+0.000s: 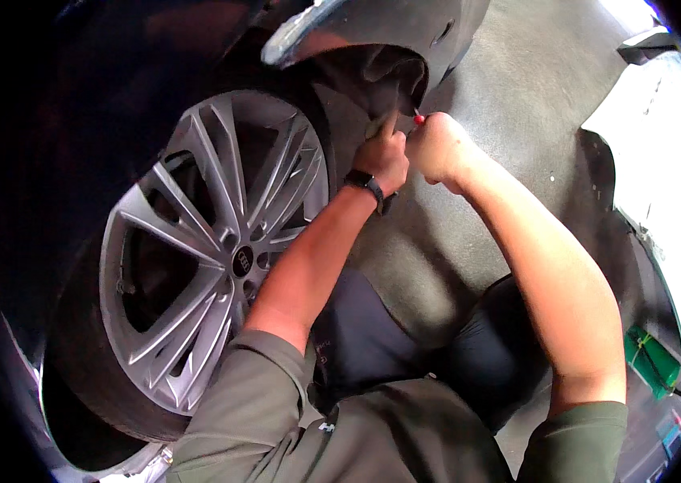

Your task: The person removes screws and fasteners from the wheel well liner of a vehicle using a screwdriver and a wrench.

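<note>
My left hand [386, 157], a dark watch on its wrist, reaches up to the lower edge of the dark wheel arch liner [385, 84]. Its index finger lies along the liner and the other fingers are curled at that edge; the exact grip is partly hidden. Close beside it on the right, my right hand [439, 153] is closed around a small tool with a red part [419, 120] showing above the fist. A thin dark end of it points up toward the liner; its kind is unclear. Above both hands is the car's dark bumper corner [445, 36].
A silver multi-spoke wheel [216, 161] with its black tyre [87, 386] stands close to my left forearm. To the right, a large white panel [654, 137] lies over the grey floor [509, 88]. A green object [651, 362] sits at the lower right.
</note>
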`<state>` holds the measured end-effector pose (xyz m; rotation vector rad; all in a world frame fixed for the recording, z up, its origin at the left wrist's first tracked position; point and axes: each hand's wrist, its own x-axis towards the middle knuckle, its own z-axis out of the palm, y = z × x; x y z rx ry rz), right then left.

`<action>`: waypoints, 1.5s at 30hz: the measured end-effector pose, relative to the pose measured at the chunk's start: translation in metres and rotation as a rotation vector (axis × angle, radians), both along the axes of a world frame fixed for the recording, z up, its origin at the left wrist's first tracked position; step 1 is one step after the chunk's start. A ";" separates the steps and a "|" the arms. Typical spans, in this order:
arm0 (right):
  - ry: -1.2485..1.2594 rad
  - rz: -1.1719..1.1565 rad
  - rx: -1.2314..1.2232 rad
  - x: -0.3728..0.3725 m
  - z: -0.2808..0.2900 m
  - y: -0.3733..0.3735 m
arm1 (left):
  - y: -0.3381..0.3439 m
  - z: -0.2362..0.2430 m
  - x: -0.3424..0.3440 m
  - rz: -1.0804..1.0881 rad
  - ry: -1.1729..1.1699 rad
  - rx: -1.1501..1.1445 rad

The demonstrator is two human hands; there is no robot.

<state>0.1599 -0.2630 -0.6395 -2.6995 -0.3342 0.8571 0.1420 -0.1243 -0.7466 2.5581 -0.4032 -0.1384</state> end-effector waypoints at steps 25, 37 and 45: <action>0.037 -0.792 0.564 -0.041 0.000 0.028 | 0.004 0.013 0.012 0.081 0.237 -0.228; -0.082 -0.198 0.123 -0.019 -0.096 0.025 | -0.001 -0.001 0.016 0.037 0.163 -0.268; -0.251 0.679 -0.420 -0.001 -0.029 0.020 | -0.003 0.003 0.012 0.063 0.145 -0.078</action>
